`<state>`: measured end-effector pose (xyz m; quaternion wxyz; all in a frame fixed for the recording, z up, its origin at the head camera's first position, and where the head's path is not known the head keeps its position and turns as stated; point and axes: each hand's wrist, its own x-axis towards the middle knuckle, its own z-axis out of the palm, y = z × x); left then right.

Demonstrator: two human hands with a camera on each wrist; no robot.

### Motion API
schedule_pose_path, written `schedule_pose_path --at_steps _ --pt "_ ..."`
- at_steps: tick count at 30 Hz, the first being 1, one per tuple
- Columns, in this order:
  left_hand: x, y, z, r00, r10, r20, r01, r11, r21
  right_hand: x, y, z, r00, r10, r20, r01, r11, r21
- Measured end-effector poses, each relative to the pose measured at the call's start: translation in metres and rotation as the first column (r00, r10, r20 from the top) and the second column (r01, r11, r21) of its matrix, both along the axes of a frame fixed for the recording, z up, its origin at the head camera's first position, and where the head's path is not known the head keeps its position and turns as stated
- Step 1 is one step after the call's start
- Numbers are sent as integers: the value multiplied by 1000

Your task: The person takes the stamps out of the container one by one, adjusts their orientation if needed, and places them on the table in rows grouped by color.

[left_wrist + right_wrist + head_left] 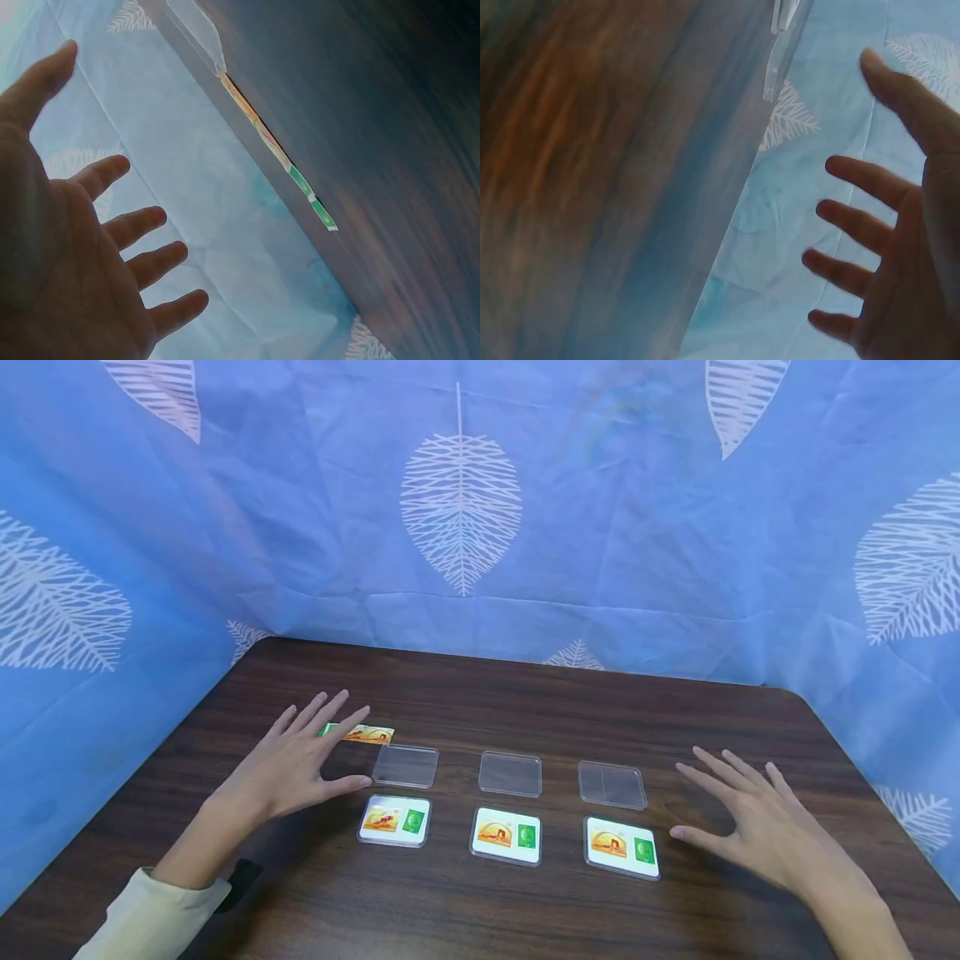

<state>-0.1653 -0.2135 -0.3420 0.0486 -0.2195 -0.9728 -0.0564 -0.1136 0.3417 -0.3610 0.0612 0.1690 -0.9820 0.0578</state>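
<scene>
Both hands hover over the table with fingers spread and hold nothing. In the head view my left hand (296,768) is at the left, partly covering some stamps (369,734) in orange and green. My right hand (757,822) is at the right, beside the rightmost of three white cases. Each case, the left (395,820), the middle (506,836) and the right (622,847), shows an orange stamp and a green one. Behind them lie three clear plastic lids: left (406,766), middle (510,774) and right (612,785). The left wrist view shows the stamps (259,127) edge-on, apart from the hand.
A dark wood table (480,910) carries everything. Blue cloth (600,510) with white leaf prints hangs behind it and on both sides. A small dark object (240,883) shows by the left sleeve (161,910); its kind is unclear.
</scene>
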Motion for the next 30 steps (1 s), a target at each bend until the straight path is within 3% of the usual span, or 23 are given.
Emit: schedule_pose_path --at_steps 7,13,18,30 --pt "0 10 3 999 -30 36 29 1000 9 4 -11 1 994 105 -16 -106 990 -95" --pt "5 20 9 995 -65 71 64 998 18 4 -23 7 992 83 93 -77 995 -61" --pt "8 25 10 995 -65 75 64 998 15 3 -29 7 989 87 120 -82 996 -43" --pt "7 33 13 996 -74 44 72 997 41 4 -32 2 961 137 241 -107 985 -133"
